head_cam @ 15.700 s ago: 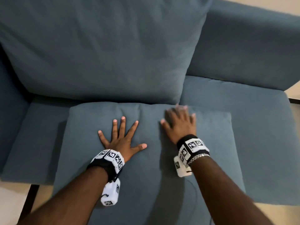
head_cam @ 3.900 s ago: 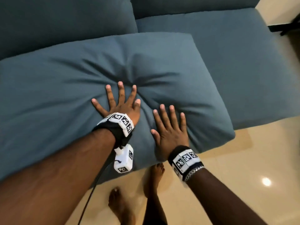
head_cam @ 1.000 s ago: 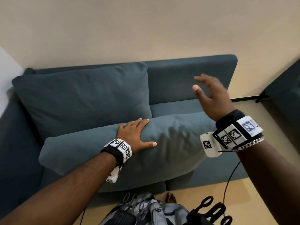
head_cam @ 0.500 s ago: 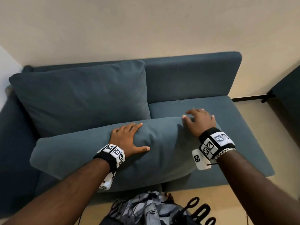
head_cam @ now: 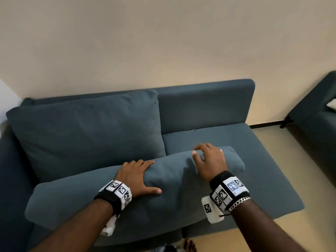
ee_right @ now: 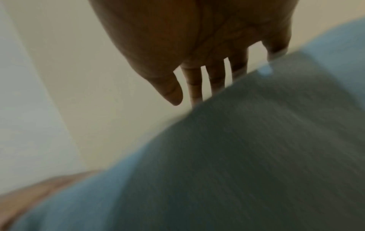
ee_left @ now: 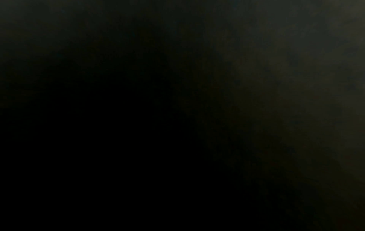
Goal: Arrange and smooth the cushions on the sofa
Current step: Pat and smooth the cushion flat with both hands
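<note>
Cushion lies lengthwise across sofa; left hand flat on its top edge, right hand hovering spread, nearer its free end

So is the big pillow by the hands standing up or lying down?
Lying down: the loose cushion lies lengthwise across the sofa seat, under the left hand.

A living room: blue sofa against plain wall.
</note>
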A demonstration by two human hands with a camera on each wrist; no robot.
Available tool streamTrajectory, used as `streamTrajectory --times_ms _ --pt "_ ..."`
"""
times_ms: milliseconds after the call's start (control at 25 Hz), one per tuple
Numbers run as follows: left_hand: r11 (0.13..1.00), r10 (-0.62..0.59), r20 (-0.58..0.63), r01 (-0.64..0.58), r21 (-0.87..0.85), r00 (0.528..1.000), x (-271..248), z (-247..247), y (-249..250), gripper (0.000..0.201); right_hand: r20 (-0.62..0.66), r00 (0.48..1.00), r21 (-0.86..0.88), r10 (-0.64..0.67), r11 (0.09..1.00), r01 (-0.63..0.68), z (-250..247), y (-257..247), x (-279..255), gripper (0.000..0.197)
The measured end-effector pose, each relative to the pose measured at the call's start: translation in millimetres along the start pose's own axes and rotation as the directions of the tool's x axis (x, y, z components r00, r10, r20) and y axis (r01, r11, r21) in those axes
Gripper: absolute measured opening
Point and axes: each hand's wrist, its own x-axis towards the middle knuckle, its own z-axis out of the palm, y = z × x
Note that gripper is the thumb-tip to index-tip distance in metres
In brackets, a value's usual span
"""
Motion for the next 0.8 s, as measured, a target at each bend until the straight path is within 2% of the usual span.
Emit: streamTrajectory --times_ms 40,80,120,160,200,240,280,320,360,400,440,480,520,560,600,640,680,720,760,800 --pt "1.000 0.002 -0.007 -0.002 0.010 1.000 -1 -1 -3 0.122 -0.180 0.983 0.132 -0.022 0.990 0.046 -9 -10 1 0.044" --pt "1.000 0.007 -0.006 -0.007 0.014 1.000 0 -3 -5 0.122 -0.301 0.953 0.192 -0.027 0.977 0.088 -11 -20 -1 0.043" --pt "1.000 0.008 -0.001 -0.008 0.012 1.000 1 -4 -5 0.122 -0.333 0.942 0.135 -0.044 0.986 0.093 -5 -25 -7 0.046" --pt "1.000 0.003 0.010 -0.003 0.002 1.000 2 -5 -5 0.122 -0.243 0.966 -0.019 -0.087 0.996 0.085 10 -26 -14 0.052" --pt "1.000 0.001 0.025 -0.001 -0.012 1.000 3 -6 -5 0.122 -0.019 0.995 -0.195 -0.100 0.976 0.094 32 -24 -26 0.055" --pt "1.000 0.009 0.040 -0.008 -0.021 0.999 2 -5 -6 0.122 0.227 0.973 -0.348 -0.051 0.928 0.130 53 -17 -35 0.058" --pt "0.999 0.026 0.052 -0.025 -0.023 0.998 0 -4 -8 0.123 0.375 0.927 -0.426 0.017 0.891 0.156 60 -13 -37 0.060" --pt "0.999 0.047 0.054 -0.045 -0.020 0.997 -2 -4 -12 0.124 0.407 0.911 -0.432 0.065 0.893 0.129 59 -15 -33 0.057" --pt "0.998 0.061 0.040 -0.060 -0.018 0.997 -4 -4 -16 0.124 0.376 0.922 -0.370 0.094 0.927 0.057 50 -25 -23 0.050" --pt "0.998 0.061 0.017 -0.060 -0.021 0.998 -7 -3 -22 0.125 0.318 0.945 -0.260 0.069 0.965 0.017 37 -38 -13 0.044" --pt "0.998 0.058 -0.006 -0.058 -0.026 0.998 -11 -3 -30 0.126 0.208 0.978 -0.132 0.009 0.991 0.019 25 -54 -5 0.043" --pt "0.998 0.057 -0.022 -0.057 -0.032 0.998 -15 -2 -38 0.127 0.042 0.997 0.019 -0.058 0.998 0.057 13 -71 -1 0.044" --pt "0.998 0.059 -0.030 -0.060 -0.033 0.998 -20 -1 -46 0.129 -0.142 0.986 0.153 -0.090 0.982 0.112 9 -86 -5 0.046" --pt "0.998 0.059 -0.036 -0.060 -0.031 0.998 -26 -1 -53 0.129 -0.263 0.961 0.208 -0.081 0.968 0.138 11 -99 -14 0.049" --pt "0.998 0.050 -0.042 -0.052 -0.028 0.998 -31 -1 -60 0.129 -0.281 0.956 0.157 -0.084 0.979 0.132 23 -105 -26 0.053" --pt "0.999 0.038 -0.042 -0.039 -0.024 0.998 -37 -1 -66 0.128 -0.168 0.979 0.017 -0.114 0.993 0.119 43 -105 -39 0.056" --pt "0.999 0.027 -0.035 -0.028 -0.018 0.999 -44 0 -72 0.127 0.063 0.992 -0.166 -0.108 0.979 0.117 69 -99 -54 0.058" --pt "1.000 0.018 -0.023 -0.018 -0.007 1.000 -49 1 -75 0.126 0.297 0.954 -0.323 -0.036 0.937 0.136 89 -85 -66 0.059" --pt "1.000 0.005 -0.010 -0.005 0.002 1.000 -58 3 -83 0.125 0.426 0.904 -0.407 0.035 0.900 0.157 100 -81 -71 0.059" --pt "1.000 -0.010 0.001 0.010 0.002 1.000 -66 4 -92 0.124 0.448 0.891 -0.423 0.071 0.895 0.142 100 -84 -70 0.058"
